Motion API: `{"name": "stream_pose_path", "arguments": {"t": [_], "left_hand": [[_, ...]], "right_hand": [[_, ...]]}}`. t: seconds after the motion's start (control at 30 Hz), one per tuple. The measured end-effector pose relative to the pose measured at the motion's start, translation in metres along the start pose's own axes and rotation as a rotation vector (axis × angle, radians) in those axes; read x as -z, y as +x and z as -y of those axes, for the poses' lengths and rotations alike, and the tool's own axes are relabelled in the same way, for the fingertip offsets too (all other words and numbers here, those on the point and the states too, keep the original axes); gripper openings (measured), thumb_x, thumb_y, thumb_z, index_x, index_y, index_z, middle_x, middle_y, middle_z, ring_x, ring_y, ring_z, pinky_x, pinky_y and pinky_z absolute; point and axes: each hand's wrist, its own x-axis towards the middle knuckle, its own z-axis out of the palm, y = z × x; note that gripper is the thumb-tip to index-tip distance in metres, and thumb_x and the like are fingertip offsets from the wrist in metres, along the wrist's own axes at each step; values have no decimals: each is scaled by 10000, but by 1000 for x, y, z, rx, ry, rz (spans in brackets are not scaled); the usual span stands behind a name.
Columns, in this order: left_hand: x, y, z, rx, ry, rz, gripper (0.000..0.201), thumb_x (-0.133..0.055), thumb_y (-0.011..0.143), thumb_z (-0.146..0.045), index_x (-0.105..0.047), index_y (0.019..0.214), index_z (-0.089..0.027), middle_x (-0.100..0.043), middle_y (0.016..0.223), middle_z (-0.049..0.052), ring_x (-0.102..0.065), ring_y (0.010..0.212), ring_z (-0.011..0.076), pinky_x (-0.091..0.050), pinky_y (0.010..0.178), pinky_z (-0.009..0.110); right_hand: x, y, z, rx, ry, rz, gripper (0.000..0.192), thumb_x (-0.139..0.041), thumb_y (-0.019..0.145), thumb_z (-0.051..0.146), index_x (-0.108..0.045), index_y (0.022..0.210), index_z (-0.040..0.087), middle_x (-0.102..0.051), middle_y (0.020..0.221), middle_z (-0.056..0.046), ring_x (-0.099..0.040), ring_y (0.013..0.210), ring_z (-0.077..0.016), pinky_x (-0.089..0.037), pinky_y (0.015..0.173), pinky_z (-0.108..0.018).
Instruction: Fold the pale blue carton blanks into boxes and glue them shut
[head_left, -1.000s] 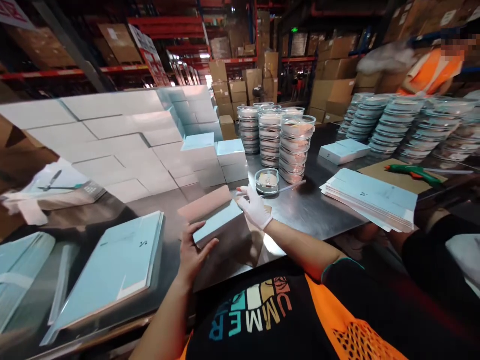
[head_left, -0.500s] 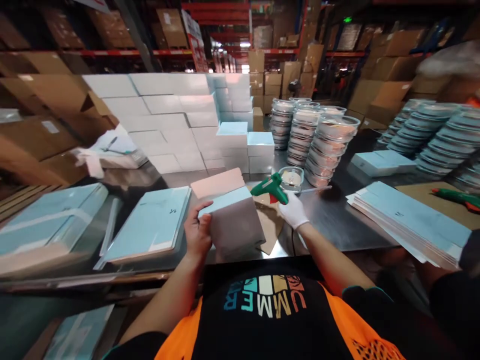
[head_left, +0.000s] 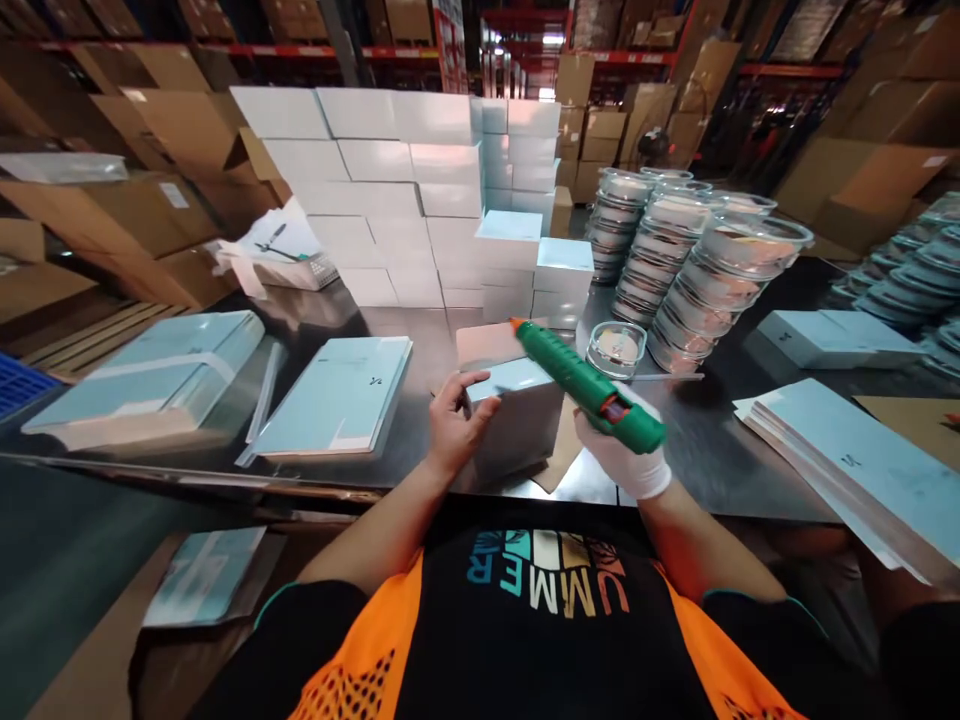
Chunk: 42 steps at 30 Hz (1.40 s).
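Observation:
My bare left hand [head_left: 459, 428] grips the left side of a small paper box [head_left: 517, 435], thumb and fingers at its pale blue upper edge. A flap [head_left: 484, 345] stands out on the box's far side. In my white-gloved right hand [head_left: 626, 465] is a green glue gun [head_left: 585, 380]. Its orange nozzle points up and left, over the far edge of the box. Beneath the box lies a piece of brown cardboard [head_left: 559, 465]. Just beyond the gun, a round clear container [head_left: 616, 348] with a pale content stands on the metal table [head_left: 420, 350].
Behind the box rises a wall of stacked white boxes [head_left: 382, 200]. Stacks of clear round containers [head_left: 690, 290] stand at the right. Flat light-blue sheets lie in piles at the left [head_left: 330, 395] and right [head_left: 847, 450]. A white basket [head_left: 300, 270] holds papers.
My right hand has turned and raised the glue gun, so its nozzle is now over the box's far edge. My left hand still grips the box. The view has shifted left and down.

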Motion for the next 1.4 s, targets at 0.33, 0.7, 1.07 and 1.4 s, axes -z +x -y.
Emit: {"name": "stream_pose_path", "arguments": {"t": [0.33,0.7,1.07,1.4], "left_hand": [[-16,-7,12,-201,175,74,542,-793,915,-708,-802,1136,-213,-752,1022,71,-699,940,229,-548,891,353],[-1,-3,18,17,123,14,716,-774,850,-826,-817,1147,-177,-672,864,14,-416,616,118,-366,613,289],[-2,2,28,63,37,76,719,-766,847,-841,-815,1148,-190,-766,917,63,-685,822,230,-544,760,335],[-22,8,46,-150,-212,9,571,-926,791,-708,-675,996,-239,-758,1156,88,-756,1170,270,-581,1036,407]], "right_hand": [[-39,-7,-2,437,-135,-144,163,-688,901,237,-752,1050,218,-786,861,-73,-754,778,-269,-635,738,-395],[-45,6,-72,-592,277,1,281,-766,831,474,-678,739,224,-709,637,-52,-696,594,-228,-619,569,-346],[-27,25,-80,-587,313,57,477,-764,929,668,-754,1051,207,-823,1054,-148,-790,1107,-318,-663,911,-411],[-39,44,-44,-135,538,480,804,-943,747,680,-690,1364,231,-638,1610,-176,-536,1567,-400,-403,1323,-592]]}}
